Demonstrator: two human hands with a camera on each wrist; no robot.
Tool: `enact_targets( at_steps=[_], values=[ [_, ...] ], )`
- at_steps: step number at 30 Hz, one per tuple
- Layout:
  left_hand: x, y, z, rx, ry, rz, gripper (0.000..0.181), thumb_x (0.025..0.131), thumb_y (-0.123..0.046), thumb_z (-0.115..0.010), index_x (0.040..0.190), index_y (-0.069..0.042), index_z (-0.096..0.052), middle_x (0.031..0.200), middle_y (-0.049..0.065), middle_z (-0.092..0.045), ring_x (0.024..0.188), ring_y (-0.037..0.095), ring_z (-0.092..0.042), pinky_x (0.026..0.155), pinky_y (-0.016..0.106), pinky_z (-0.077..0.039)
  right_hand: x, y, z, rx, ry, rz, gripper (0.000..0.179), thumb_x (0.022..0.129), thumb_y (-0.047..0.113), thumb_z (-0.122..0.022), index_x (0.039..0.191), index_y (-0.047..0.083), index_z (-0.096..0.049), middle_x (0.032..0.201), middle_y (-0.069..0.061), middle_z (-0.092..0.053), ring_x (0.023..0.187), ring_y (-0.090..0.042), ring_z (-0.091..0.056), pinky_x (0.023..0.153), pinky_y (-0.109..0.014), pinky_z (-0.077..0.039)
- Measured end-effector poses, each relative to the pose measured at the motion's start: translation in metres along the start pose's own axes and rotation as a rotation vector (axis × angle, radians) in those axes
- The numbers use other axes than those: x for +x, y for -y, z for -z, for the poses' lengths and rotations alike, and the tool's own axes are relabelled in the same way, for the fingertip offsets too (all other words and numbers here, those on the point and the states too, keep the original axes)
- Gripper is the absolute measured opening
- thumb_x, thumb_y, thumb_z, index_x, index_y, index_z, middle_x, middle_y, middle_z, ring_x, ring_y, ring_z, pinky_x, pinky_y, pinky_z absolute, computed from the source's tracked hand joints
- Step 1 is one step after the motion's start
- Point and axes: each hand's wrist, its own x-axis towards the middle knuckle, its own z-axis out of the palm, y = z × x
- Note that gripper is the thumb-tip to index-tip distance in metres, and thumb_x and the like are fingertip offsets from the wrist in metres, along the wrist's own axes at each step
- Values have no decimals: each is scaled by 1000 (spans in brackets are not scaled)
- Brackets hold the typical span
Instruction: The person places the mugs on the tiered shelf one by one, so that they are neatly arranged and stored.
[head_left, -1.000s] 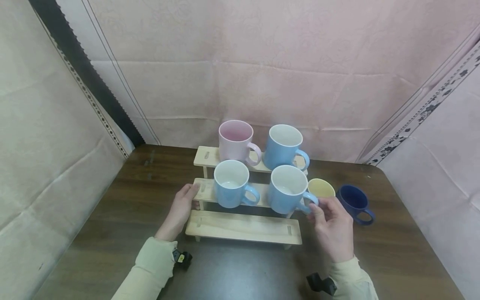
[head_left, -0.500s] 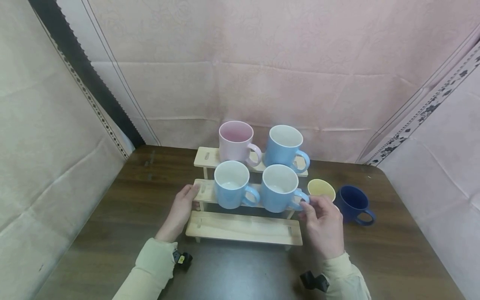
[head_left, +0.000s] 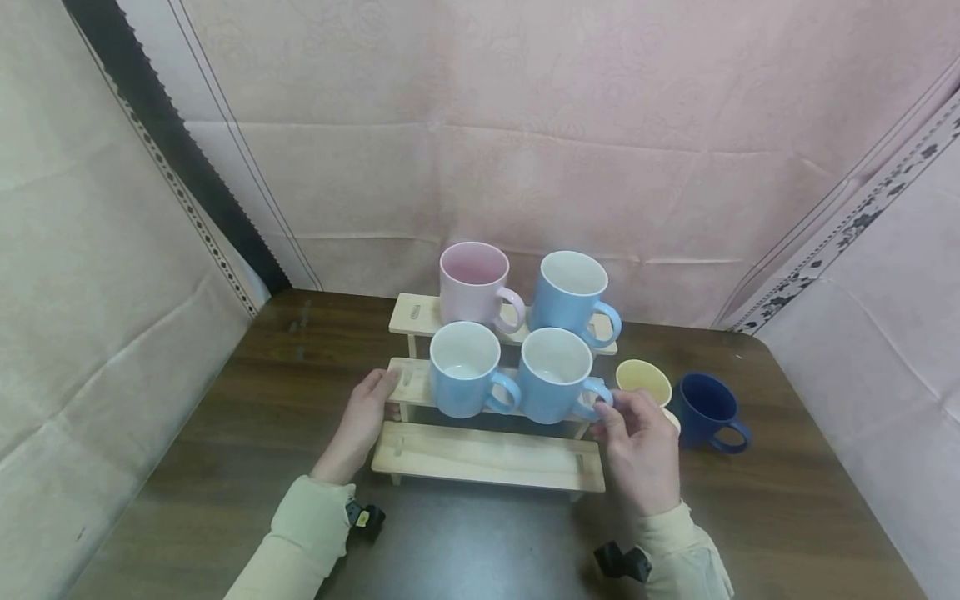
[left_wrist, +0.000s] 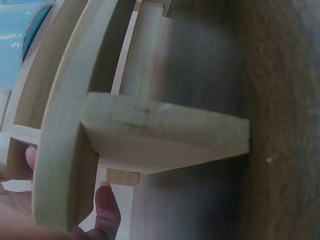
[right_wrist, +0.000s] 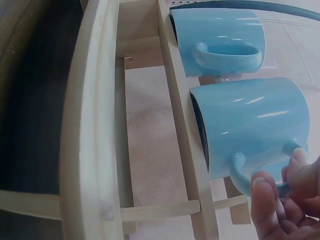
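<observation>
My right hand [head_left: 643, 457] pinches the handle of a light blue mug [head_left: 555, 377] on the right part of the middle tier of a stepped wooden rack [head_left: 487, 454]. In the right wrist view, fingertips [right_wrist: 264, 186] and thumb meet around that handle, and the mug's base is against the board. A second light blue mug [head_left: 463, 371] stands left of it on the same tier. With my left hand [head_left: 363, 421] I hold the rack's left end at the middle tier; part of that hand is hidden behind the wood in the left wrist view.
On the top tier stand a pink mug [head_left: 472, 283] and another light blue mug [head_left: 572, 292]. A yellow mug [head_left: 643, 380], partly hidden by my right hand, and a dark blue mug [head_left: 707, 408] stand on the brown table [head_left: 480, 550] to the right. Pale cloth surrounds the table.
My right hand has shifted the light blue mug leftward along the middle tier, closer to its neighbour. More of the yellow mug shows. The left hand stays at the rack's end.
</observation>
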Motion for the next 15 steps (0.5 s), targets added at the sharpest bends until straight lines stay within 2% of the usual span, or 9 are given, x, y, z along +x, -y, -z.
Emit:
enact_targets(
  at_steps=[6,15],
  values=[
    [-1,0,1,10,4,2,39,105,-37,-38,108,-1,-52,83,4,-52,77,20,-49,73,31,-40,0,-1,-1,-17,9,-14,10,87,1,-71,96,3,-67,84,-3,-60,64,-15,-64,61,-21,-53],
    [-1,-2,1,15,6,0,41,105,-40,-38,107,-1,-52,83,4,-51,77,21,-49,74,32,-39,1,-3,-1,31,37,-41,9,89,3,-69,97,3,-67,85,-4,-61,66,-16,-65,62,-23,-54]
  ],
)
